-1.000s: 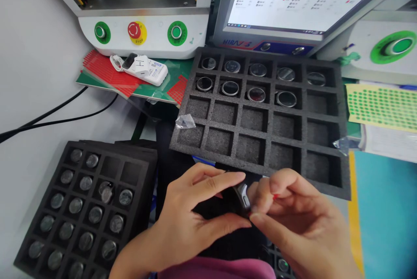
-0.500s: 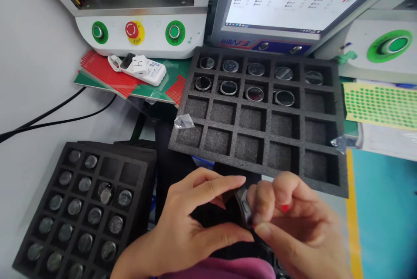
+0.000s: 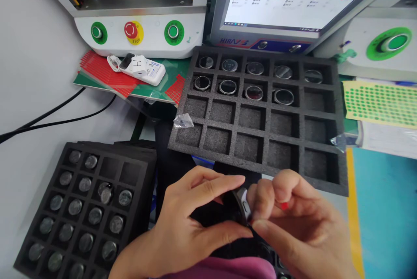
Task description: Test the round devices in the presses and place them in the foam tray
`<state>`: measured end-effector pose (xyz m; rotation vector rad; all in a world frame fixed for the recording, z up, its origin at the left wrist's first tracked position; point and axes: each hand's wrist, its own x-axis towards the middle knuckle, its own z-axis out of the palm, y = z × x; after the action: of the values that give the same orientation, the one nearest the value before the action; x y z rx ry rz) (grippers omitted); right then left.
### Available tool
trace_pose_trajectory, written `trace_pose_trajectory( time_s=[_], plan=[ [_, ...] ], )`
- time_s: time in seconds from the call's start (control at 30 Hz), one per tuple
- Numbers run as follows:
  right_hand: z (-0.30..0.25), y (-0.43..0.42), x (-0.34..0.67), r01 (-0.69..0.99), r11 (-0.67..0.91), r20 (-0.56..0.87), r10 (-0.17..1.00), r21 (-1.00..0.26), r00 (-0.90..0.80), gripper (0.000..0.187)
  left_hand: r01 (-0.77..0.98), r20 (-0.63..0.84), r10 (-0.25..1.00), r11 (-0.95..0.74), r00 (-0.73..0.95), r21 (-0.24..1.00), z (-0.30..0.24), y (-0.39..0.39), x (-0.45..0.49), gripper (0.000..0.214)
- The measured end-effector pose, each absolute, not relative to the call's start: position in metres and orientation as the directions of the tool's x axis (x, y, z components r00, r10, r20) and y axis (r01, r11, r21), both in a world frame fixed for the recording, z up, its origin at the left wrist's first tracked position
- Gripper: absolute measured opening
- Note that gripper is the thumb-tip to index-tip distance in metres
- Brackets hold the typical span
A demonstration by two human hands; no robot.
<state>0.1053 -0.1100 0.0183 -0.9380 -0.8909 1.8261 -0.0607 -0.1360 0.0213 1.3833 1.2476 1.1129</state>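
Note:
Between the thumb and fingers of my left hand is a round, dark watch case, tilted on edge. A slot-like side button shows on its silver-grey rim. My right hand is closed in a pinch against that rim, thumb tip at its lower edge. A tiny red speck shows by the thumb tip, too small to name. Another small red piece shows at a curled finger of the same hand. Ahead, a black foam tray holds round watch cases in its two back rows.
At lower left, a stacked foam tray carries many film-covered round pieces. Red sticker sheets and a white handheld device lie behind. A button panel, a monitor and a green-dot sheet border the back and right.
My hands and the watch case have shifted only very slightly. The trays stay as they were.

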Motion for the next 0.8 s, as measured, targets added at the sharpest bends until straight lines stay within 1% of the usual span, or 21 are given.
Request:
trace_pose_trajectory(
  time_s=[0.13, 0.27, 0.37, 0.47, 0.53, 0.67, 0.73, 0.8],
  plan=[
    [0.018, -0.11, 0.102, -0.361, -0.36, -0.252, 0.916, -0.86, -0.314, 0.025, 0.196, 0.073, 0.996, -0.081, 0.048, 0.977, 0.021, -0.137, -0.062, 0.054],
    [0.016, -0.108, 0.099, -0.384, -0.44, -0.35, 0.893, -0.811, -0.285, 0.026, 0.217, 0.079, 0.996, -0.087, 0.047, 0.972, 0.02, -0.138, -0.064, 0.056],
    [0.011, -0.105, 0.097, -0.403, -0.489, -0.356, 0.861, -0.774, -0.362, 0.032, 0.25, 0.087, 0.995, -0.097, 0.052, 0.963, 0.018, -0.139, -0.066, 0.056],
    [0.006, -0.102, 0.094, -0.423, -0.523, -0.368, 0.841, -0.74, -0.396, 0.034, 0.284, 0.042, 0.996, -0.063, 0.079, 0.957, 0.015, -0.14, -0.069, 0.057],
    [0.003, -0.101, 0.091, -0.453, -0.511, -0.353, 0.851, -0.731, -0.389, 0.036, 0.262, 0.013, 0.995, -0.038, 0.097, 0.964, 0.014, -0.14, -0.071, 0.06],
    [-0.001, -0.097, 0.088, -0.469, -0.511, -0.33, 0.847, -0.72, -0.417, 0.046, 0.202, -0.04, 0.991, 0.014, 0.125, 0.979, 0.017, -0.14, -0.076, 0.062],
    [-0.005, -0.095, 0.087, -0.466, -0.481, -0.288, 0.857, -0.743, -0.427, 0.055, 0.151, -0.056, 0.985, 0.031, 0.164, 0.988, 0.019, -0.138, -0.078, 0.06],
    [-0.008, -0.095, 0.087, -0.476, -0.435, -0.213, 0.868, -0.764, -0.449, 0.063, 0.058, -0.083, 0.968, 0.072, 0.235, 0.996, 0.02, -0.135, -0.078, 0.058]
  ],
)
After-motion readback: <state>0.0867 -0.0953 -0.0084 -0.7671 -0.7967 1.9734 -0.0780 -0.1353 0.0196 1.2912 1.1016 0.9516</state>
